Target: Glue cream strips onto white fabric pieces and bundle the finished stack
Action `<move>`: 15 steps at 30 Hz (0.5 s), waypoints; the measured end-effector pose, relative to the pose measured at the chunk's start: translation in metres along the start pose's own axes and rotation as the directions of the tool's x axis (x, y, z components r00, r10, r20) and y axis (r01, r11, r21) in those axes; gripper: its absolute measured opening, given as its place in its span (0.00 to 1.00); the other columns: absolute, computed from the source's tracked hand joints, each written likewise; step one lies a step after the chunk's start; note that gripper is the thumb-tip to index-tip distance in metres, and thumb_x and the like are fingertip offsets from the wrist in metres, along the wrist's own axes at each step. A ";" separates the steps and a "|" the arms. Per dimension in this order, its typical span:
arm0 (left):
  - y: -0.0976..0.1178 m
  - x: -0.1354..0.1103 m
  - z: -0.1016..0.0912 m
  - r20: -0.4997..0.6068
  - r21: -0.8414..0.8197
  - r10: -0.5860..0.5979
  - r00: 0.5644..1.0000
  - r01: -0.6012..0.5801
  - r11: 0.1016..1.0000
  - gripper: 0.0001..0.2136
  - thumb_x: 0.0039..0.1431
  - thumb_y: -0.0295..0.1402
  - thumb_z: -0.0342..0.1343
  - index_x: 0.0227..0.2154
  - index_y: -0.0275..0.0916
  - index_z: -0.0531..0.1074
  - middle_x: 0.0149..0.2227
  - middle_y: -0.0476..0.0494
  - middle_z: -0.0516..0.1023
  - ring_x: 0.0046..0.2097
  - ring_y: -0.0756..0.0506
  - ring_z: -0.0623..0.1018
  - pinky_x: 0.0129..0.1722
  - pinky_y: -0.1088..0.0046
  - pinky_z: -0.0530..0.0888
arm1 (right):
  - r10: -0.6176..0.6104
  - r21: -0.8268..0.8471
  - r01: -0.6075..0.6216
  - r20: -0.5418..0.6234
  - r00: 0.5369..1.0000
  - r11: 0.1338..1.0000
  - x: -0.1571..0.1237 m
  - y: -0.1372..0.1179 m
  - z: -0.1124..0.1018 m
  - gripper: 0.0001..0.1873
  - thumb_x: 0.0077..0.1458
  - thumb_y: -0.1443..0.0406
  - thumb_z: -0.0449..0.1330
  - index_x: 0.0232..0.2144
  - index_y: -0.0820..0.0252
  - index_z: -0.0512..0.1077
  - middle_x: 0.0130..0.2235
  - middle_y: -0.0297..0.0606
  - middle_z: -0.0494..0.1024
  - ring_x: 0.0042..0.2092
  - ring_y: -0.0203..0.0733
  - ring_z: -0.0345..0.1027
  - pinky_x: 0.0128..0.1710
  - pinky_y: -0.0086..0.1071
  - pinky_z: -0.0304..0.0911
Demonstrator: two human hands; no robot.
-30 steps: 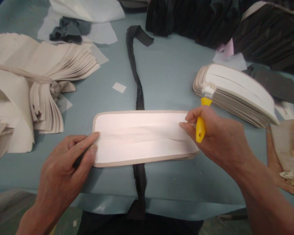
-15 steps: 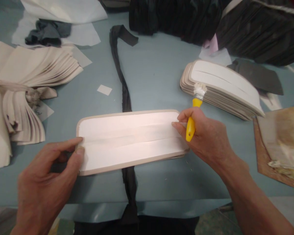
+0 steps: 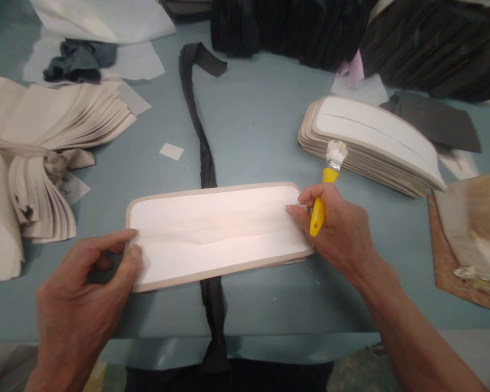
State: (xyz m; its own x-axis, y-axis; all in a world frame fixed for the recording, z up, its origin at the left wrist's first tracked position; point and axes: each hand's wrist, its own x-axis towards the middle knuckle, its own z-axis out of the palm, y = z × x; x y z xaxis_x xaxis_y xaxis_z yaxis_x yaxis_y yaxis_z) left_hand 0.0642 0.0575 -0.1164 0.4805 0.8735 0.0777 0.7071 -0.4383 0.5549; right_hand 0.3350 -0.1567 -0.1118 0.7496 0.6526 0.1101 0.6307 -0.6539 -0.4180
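A long white panel with a beige border and rounded corners (image 3: 220, 228) lies across a black fabric strip (image 3: 206, 155). My left hand (image 3: 90, 283) pinches the panel's left edge between thumb and fingers. At the other end, my right hand (image 3: 335, 226) grips the panel's right edge with thumb and fingertips. The same hand also holds a yellow-handled brush (image 3: 330, 173), its bristles up and coated in whitish paste. Beneath the panel's lower right edge, a bit of another layer shows.
To the right stand a stack of similar panels (image 3: 375, 141) and a paste-smeared board (image 3: 453, 261). Bundled beige fabric pieces (image 3: 61, 117) lie at left. Dark folded material (image 3: 289, 30) lines the back. A small pale scrap (image 3: 171, 151) rests on the blue-green table (image 3: 253, 120).
The camera view has shifted slightly. Creases across the panel's middle look a little different; both hands keep their hold on its ends, and the brush stays in my right hand.
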 end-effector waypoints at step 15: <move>-0.029 0.004 0.011 -0.033 -0.002 0.035 0.999 -0.035 0.999 0.22 0.56 0.49 0.60 0.49 0.46 0.82 0.38 0.49 0.78 0.34 0.45 0.72 0.35 0.65 0.68 | -0.124 0.114 0.138 -0.121 0.985 0.984 -0.003 0.023 0.017 0.09 0.62 0.56 0.63 0.39 0.52 0.70 0.27 0.28 0.75 0.24 0.39 0.67 0.28 0.29 0.56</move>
State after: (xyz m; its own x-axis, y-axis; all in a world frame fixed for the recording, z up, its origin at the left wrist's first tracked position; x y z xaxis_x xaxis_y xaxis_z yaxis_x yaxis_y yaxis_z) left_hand 0.0514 0.0708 -0.1410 0.4875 0.8642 0.1246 0.6886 -0.4682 0.5537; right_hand 0.3439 -0.1672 -0.1368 0.6847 0.6772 0.2694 0.7007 -0.5099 -0.4990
